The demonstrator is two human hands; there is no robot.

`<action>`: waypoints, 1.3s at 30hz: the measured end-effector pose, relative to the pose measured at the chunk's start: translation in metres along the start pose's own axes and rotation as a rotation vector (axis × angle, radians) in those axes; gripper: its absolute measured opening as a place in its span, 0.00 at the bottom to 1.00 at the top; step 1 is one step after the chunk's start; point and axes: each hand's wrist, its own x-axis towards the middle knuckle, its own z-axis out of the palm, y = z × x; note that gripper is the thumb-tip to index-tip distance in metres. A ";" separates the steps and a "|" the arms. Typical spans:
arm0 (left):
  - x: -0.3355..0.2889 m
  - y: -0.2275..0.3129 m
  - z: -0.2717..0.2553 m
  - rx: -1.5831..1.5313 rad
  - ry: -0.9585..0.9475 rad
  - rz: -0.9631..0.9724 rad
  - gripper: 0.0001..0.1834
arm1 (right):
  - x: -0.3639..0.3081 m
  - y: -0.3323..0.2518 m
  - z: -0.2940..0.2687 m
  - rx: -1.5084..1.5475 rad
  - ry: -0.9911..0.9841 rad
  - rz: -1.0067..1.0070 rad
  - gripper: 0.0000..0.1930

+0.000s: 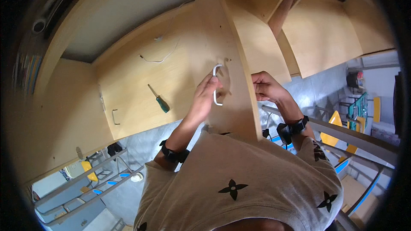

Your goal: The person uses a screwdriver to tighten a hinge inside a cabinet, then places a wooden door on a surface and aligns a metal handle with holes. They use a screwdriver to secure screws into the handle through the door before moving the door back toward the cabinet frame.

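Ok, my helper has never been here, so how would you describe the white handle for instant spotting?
Find the big pale wooden panel standing in front of the person's shirt. On its left side, the left hand grips a slim, bracket-shaped white handle. Unlike the greyer handle farther left, past the green-handled screwdriver, this one is held.

No wording can be read clearly; dark, partly folded lettering (319,151) stands on the right sleeve (307,150).

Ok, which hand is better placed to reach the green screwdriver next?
Probably the left hand: like the green screwdriver, it is left of the wooden panel, though holding the white handle. The right hand is beyond the panel.
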 end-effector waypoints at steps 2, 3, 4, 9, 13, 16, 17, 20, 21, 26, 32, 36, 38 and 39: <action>-0.012 0.007 -0.018 -0.043 0.040 0.051 0.19 | 0.013 -0.008 0.014 -0.031 -0.061 0.024 0.09; -0.017 0.010 -0.028 -0.089 0.001 0.084 0.17 | 0.022 -0.012 0.023 -0.073 -0.124 0.024 0.09; -0.021 0.015 -0.037 -0.132 -0.038 0.117 0.15 | 0.031 -0.015 0.033 -0.115 -0.187 0.021 0.08; -0.014 0.047 -0.070 -0.054 0.098 0.191 0.15 | 0.067 -0.013 0.059 -0.204 -0.231 -0.062 0.11; 0.019 0.065 -0.098 -0.041 0.202 0.291 0.13 | 0.087 -0.024 0.077 -0.199 -0.215 -0.128 0.09; 0.033 0.087 -0.106 -0.061 0.107 0.289 0.13 | 0.100 -0.029 0.081 -0.226 -0.206 -0.133 0.08; 0.037 0.085 -0.103 -0.098 0.114 0.266 0.14 | 0.103 -0.028 0.083 -0.220 -0.183 -0.141 0.09; 0.037 0.088 -0.103 -0.198 0.034 0.271 0.15 | 0.109 -0.033 0.093 -0.187 -0.124 -0.183 0.09; 0.032 0.088 -0.102 -0.164 0.064 0.241 0.15 | 0.111 -0.034 0.097 -0.177 -0.080 -0.188 0.09; 0.029 0.100 -0.105 -0.033 0.182 0.262 0.15 | 0.150 -0.056 0.093 -0.143 0.169 -0.364 0.06; 0.028 0.100 -0.110 0.039 0.229 0.284 0.20 | 0.182 -0.057 0.089 -0.293 0.336 -0.517 0.05; 0.037 0.086 -0.112 -0.099 0.201 0.390 0.19 | 0.203 -0.050 0.078 -0.369 0.332 -0.669 0.05; 0.036 0.092 -0.103 -0.100 0.291 0.371 0.19 | 0.208 -0.052 0.078 -0.356 0.324 -0.647 0.05; 0.039 0.082 -0.112 -0.098 0.281 0.380 0.19 | 0.209 -0.054 0.078 -0.377 0.321 -0.646 0.06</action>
